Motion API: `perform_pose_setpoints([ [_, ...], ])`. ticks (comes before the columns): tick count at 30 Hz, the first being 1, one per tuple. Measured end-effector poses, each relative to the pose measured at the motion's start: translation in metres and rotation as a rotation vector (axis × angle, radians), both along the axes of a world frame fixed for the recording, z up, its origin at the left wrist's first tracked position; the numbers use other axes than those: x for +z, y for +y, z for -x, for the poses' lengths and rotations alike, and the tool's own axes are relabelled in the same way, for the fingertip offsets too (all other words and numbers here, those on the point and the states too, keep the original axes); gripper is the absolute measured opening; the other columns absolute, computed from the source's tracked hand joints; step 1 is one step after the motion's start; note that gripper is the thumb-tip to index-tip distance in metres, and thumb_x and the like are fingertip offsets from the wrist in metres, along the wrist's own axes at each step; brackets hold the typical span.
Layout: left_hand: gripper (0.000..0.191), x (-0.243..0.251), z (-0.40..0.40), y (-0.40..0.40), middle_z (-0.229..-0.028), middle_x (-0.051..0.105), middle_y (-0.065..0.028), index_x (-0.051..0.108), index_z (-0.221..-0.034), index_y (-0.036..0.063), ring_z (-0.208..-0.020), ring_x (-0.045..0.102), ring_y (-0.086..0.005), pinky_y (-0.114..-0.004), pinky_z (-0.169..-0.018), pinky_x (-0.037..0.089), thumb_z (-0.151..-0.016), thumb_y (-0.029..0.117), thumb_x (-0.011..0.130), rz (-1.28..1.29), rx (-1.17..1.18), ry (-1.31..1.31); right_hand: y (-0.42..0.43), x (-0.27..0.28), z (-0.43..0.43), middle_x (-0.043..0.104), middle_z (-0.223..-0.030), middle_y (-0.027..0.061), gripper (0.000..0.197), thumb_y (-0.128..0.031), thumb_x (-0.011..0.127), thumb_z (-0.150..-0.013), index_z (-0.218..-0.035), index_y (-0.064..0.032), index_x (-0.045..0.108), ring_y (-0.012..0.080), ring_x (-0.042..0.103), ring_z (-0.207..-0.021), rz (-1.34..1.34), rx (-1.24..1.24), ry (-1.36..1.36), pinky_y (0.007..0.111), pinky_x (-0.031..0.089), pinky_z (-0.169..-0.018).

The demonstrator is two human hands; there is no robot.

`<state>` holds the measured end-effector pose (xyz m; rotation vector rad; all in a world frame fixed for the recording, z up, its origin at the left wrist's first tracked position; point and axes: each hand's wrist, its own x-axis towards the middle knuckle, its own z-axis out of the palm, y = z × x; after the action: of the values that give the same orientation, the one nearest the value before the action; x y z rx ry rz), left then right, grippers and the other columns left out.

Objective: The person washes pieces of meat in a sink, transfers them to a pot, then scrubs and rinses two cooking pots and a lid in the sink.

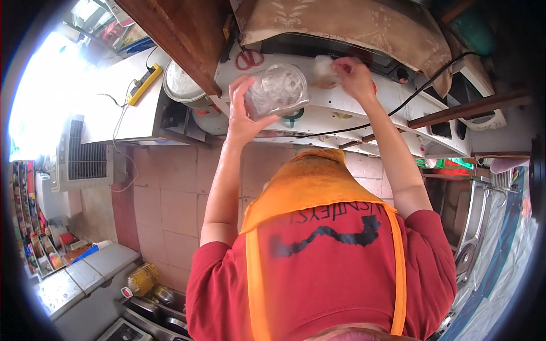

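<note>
My left hand (244, 111) grips a clear plastic container (279, 89) with a round rim, tilted above the front edge of a white shelf unit (313, 100). Crumpled, translucent material shows inside it, too indistinct to name. To the right, my right hand (353, 76) has its fingers pinched at a pale, blurred item (325, 70), perhaps a thin plastic bag, over the shelf top. Part of a red round object shows behind my right wrist. Scissors with red handles (249, 59) lie just behind the container.
A black cable (409, 104) crosses the shelf front. Brown cloth (341, 21) covers a dark appliance behind. Wooden posts (187, 51) stand close at left, beside a lidded pot (181, 83). A yellow power strip (144, 84) rests on a white table; an oil bottle (143, 279) is lower left.
</note>
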<state>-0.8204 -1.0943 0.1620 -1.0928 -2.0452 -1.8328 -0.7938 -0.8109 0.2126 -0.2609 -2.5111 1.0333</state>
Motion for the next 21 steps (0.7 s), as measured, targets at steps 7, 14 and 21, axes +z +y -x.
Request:
perform_pose_setpoints([
  [7, 0.092, 0.013, -0.005, 0.003, -0.134, 0.031, -0.0111, 0.039, -0.129, 0.0095, -0.123, 0.035, -0.0254, -0.038, -0.102, 0.033, -0.05, 0.009, 0.086, 0.109, 0.088, 0.107, -0.044, 0.037, -0.016, 0.058, -0.079, 0.0087, 0.016, -0.014, 0.068, -0.074, -0.089, -0.0088, 0.069, 0.0221, 0.059, -0.075, -0.358, 0.5, 0.364, 0.035, 0.048, -0.065],
  [14, 0.092, 0.013, 0.0, 0.011, -0.133, 0.033, -0.0113, 0.041, -0.128, 0.0091, -0.122, 0.037, -0.0259, -0.038, -0.102, 0.033, -0.048, 0.01, 0.087, 0.094, 0.095, 0.147, -0.075, 0.069, -0.008, 0.056, -0.093, 0.0072, 0.008, -0.011, 0.064, -0.079, -0.084, -0.004, 0.063, 0.0229, 0.057, -0.084, -0.804, 0.495, 0.205, 0.032, 0.046, -0.072],
  [21, 0.095, -0.004, 0.028, 0.019, -0.132, 0.035, -0.0136, 0.037, -0.129, 0.0093, -0.123, 0.037, -0.0306, -0.04, -0.102, 0.033, -0.049, 0.013, 0.087, -0.059, 0.049, 0.09, -0.059, 0.097, 0.019, 0.063, -0.083, 0.0067, 0.012, -0.013, 0.052, -0.092, -0.093, -0.0011, 0.053, 0.0117, 0.061, -0.07, 0.268, 0.433, -0.069, 0.025, 0.049, -0.061],
])
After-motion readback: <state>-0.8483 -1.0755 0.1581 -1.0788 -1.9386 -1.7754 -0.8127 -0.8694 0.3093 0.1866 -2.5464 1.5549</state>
